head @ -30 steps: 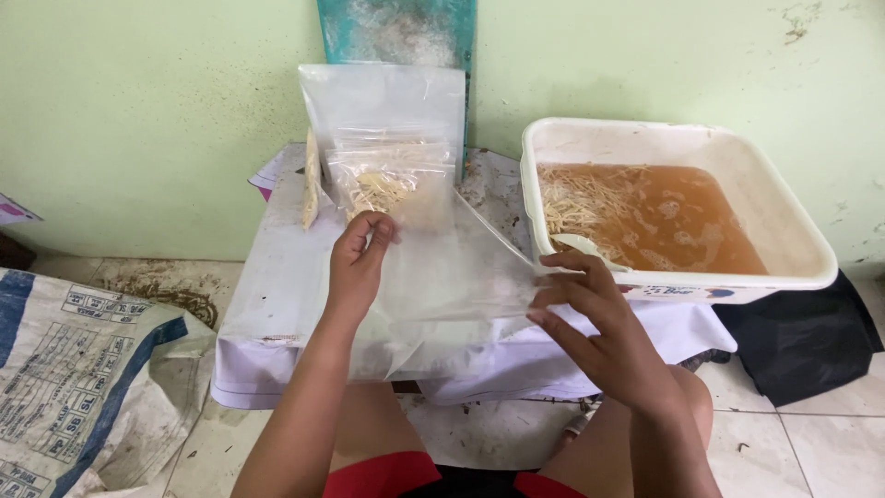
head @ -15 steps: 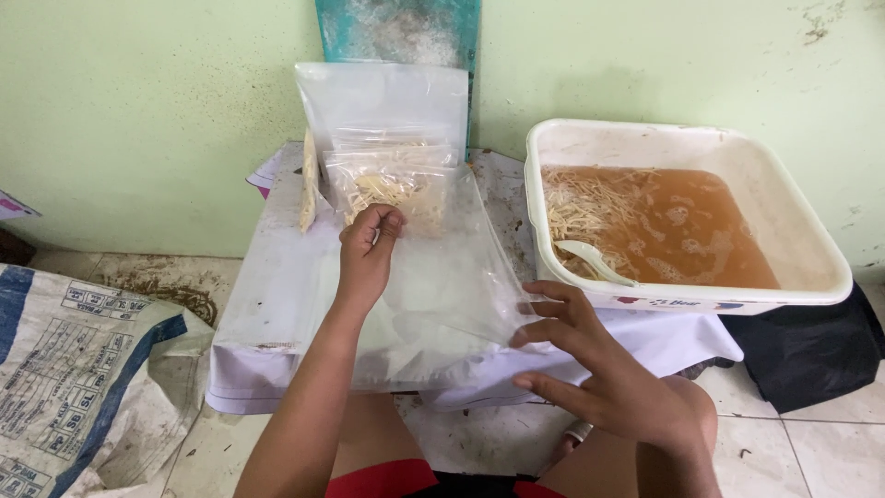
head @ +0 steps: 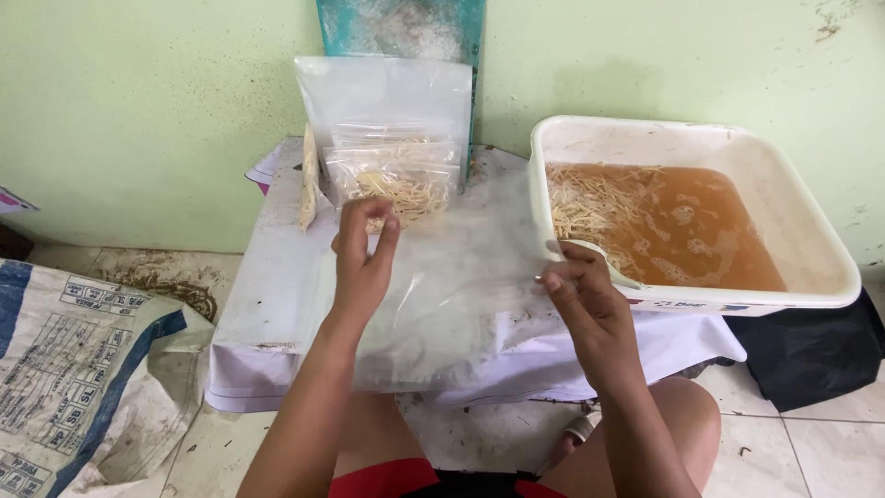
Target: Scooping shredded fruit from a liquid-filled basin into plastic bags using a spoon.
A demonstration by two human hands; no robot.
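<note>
**Clear bag held open above the bench**

Both hands pinch the top edge of an empty clear plastic bag, the left hand at its left corner, the right hand at its right, the bag hanging over the white-covered bench. Filled bags of pale strips lean against the far wall. To the right sits a white tub of brownish liquid and strips. The thin film could slip from the fingertips or sag shut; the tub overhangs the bench edge, so a knock might spill it
</note>
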